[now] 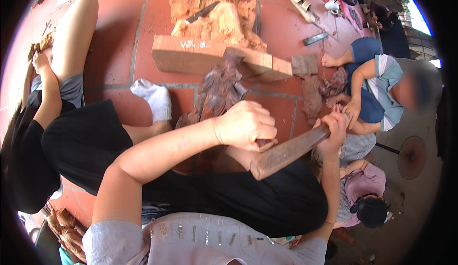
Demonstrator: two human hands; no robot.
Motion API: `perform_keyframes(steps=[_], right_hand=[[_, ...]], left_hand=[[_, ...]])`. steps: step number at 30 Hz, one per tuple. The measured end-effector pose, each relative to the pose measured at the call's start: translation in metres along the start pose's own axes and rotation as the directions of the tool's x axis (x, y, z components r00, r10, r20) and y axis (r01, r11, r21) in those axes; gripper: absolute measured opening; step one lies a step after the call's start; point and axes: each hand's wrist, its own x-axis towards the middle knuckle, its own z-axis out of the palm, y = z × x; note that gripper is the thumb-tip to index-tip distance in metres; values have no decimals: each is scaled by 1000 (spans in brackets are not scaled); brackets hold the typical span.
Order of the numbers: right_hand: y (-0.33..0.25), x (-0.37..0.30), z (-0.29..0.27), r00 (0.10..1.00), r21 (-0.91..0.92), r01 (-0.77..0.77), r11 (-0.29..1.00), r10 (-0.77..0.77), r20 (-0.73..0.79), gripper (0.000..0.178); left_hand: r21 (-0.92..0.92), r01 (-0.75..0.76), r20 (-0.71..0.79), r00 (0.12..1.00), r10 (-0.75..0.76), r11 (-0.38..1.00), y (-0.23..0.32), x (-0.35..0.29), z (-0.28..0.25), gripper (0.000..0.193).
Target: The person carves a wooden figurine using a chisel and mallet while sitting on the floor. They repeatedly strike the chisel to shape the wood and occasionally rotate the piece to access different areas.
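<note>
My left hand is closed in a fist round a short wooden handle; only its butt end shows below the fist, and any blade is hidden. My right hand grips one end of a flat-sided wooden mallet. The mallet's free end slants down to the left, close to the handle's butt; I cannot tell whether they touch. Just beyond my left fist stands a dark brown wood carving, its lower part covered by my forearm.
Behind the carving, a pale wooden block bears a rough light-wood carving with a dark blade on it. A child sits at the right, beside wood pieces. Others sit around. My socked foot rests on red tiles.
</note>
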Motion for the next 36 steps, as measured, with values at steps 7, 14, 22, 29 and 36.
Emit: perform_keyframes(steps=[7, 14, 22, 29, 36], right_hand=[[-14, 18, -4, 1000, -65, -21, 998, 21, -2, 30], [-6, -2, 2, 993, 217, -76, 973, 92, -68, 30], [-4, -6, -3, 994, -14, -110, 994, 110, 0, 27], [-7, 0, 0, 995, -4, -103, 995, 103, 5, 26], [0, -5, 1, 993, 19, -115, 993, 114, 15, 30]], left_hand=[[4, 8, -10, 1000, -8, 1000, -5, 1, -4, 36], [2, 7, -26, 1000, -7, 1000, 1, -4, -3, 34], [74, 92, -46, 995, -89, 993, 9, -6, -20, 22], [60, 29, 40, 999, -32, 998, 19, -9, 5, 23], [66, 21, -15, 1000, -20, 998, 3, 5, 12, 24]])
